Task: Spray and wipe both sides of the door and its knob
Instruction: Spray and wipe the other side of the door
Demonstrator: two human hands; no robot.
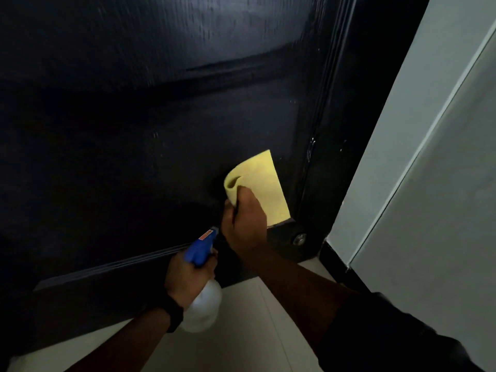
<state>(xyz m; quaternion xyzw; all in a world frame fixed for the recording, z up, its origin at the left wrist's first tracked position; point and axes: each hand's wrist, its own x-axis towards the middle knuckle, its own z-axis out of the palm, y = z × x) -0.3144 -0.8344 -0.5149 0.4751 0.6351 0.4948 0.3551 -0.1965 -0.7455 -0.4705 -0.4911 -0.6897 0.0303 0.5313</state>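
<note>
By door [161, 130] edge, cloth [264, 181] in right hand [245, 224].

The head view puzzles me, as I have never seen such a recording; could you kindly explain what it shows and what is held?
No machine here: the two grips are a person's bare hands. The one picture comes from a wide-angle camera worn on the head, looking forward and down, so the arms enter from below. The left grip holds a spray bottle, blue head and white body, nozzle toward the dark door. The right grip holds a folded yellow cloth that seems to lie against the door. Beside it is a small round metal fitting, perhaps the knob; too dark to be sure. Below is pale floor, at right a light wall.
</note>
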